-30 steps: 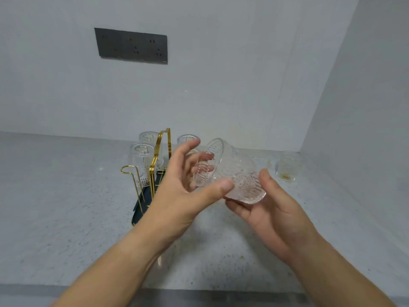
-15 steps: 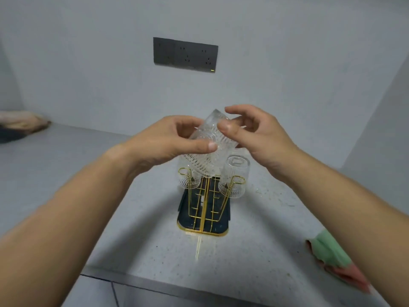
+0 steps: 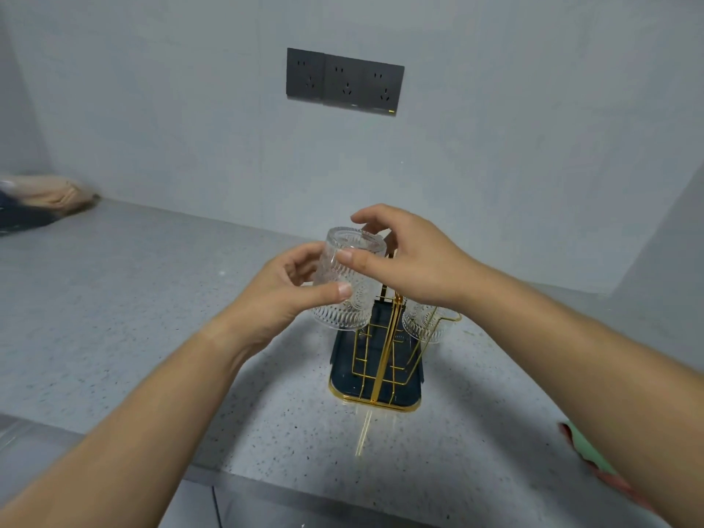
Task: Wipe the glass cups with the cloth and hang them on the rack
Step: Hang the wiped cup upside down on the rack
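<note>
glass cup: clear, embossed, upside down | hands: left and right both grip it

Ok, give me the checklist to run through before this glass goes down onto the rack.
1. Glass cup turned mouth down, base up: ok.
2. Grip: left hand on the side, right hand near the base, both holding: ok.
3. Cup above the left side of the gold rack: ok.
4. Free peg under it: cannot tell, the cup and hands hide it.
5. Clear of the glass already hanging on the right side: ok, apart.
6. Cup wiped: cannot tell; cloth lies on the counter at the right.
</note>
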`<state>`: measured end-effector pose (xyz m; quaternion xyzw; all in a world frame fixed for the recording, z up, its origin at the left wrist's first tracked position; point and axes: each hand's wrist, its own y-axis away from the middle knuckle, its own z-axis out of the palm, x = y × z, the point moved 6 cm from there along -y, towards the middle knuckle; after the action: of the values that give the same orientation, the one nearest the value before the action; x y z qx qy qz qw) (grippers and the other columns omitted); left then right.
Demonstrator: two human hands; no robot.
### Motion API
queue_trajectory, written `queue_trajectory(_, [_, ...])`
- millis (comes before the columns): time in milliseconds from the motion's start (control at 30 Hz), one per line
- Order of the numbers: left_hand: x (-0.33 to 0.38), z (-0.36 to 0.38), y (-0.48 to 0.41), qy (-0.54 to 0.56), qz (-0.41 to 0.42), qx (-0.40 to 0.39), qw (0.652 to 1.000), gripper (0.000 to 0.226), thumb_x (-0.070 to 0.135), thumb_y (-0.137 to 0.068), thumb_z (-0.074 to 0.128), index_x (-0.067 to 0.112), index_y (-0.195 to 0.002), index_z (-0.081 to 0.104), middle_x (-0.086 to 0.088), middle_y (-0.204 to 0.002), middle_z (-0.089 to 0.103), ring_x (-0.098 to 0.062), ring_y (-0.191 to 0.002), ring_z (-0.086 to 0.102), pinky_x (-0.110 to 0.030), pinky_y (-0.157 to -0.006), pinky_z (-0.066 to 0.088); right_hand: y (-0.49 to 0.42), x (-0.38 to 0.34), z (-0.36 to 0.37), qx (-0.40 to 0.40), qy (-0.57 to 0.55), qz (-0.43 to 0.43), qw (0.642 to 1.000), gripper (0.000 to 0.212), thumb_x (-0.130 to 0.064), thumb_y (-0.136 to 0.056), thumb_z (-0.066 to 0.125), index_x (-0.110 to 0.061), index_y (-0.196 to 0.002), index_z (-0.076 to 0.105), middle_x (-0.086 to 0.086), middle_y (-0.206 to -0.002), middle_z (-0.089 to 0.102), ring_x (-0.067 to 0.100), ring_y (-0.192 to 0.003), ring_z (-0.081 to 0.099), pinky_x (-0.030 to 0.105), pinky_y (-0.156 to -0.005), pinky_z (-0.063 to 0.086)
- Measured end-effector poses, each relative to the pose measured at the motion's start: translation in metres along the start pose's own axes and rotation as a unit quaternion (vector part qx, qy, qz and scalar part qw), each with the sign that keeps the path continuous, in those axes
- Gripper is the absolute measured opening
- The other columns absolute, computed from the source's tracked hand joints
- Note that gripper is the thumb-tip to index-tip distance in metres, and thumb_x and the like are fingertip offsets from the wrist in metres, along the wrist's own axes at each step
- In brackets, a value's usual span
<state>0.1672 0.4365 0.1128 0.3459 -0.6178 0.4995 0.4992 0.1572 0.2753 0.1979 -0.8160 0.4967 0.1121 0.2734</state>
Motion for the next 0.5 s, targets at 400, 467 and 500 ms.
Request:
queue_trajectory(400, [-0.05, 0.009, 0.013, 0.015, -0.02, -0.004, 1.0, 0.065, 0.014, -0.069, 0.086, 0.016, -0.13, 0.065, -0.001, -0.125, 0.075, -0.011, -0.116, 0.071, -0.016, -0.087, 0.055, 0.008, 0.01, 0.021, -0.056, 0.167, -0.023, 0.984, 0.065, -0.071, -0.083, 0.062, -0.036, -0.137, 0.054, -0.015, -0.128, 0.065, 0.005, -0.125, 0.056, 0.038, -0.115, 0.018])
queue_trajectory(467, [-0.055, 0.008, 0.013, 0.017, -0.022, -0.005, 1.0, 0.065, 0.013, -0.069, 0.086, 0.016, -0.13, 0.064, -0.001, -0.126, 0.074, -0.012, -0.116, 0.071, -0.017, -0.089, 0.055, 0.007, 0.012, 0.023, -0.063, 0.17, -0.017, 0.983, 0.066, -0.072, -0.082, 0.062, -0.038, -0.137, 0.052, -0.016, -0.128, 0.064, 0.006, -0.128, 0.054, 0.043, -0.12, 0.011])
queue_trajectory(500, [-0.057, 0.007, 0.013, 0.019, -0.023, -0.004, 1.0, 0.065, 0.013, -0.069, 0.086, 0.016, -0.131, 0.064, -0.001, -0.126, 0.074, -0.012, -0.117, 0.071, -0.018, -0.089, 0.056, 0.006, 0.013, 0.024, -0.067, 0.175, -0.015, 0.982, 0.066, -0.072, -0.082, 0.062, -0.037, -0.138, 0.052, -0.016, -0.128, 0.064, 0.007, -0.129, 0.054, 0.046, -0.122, 0.008])
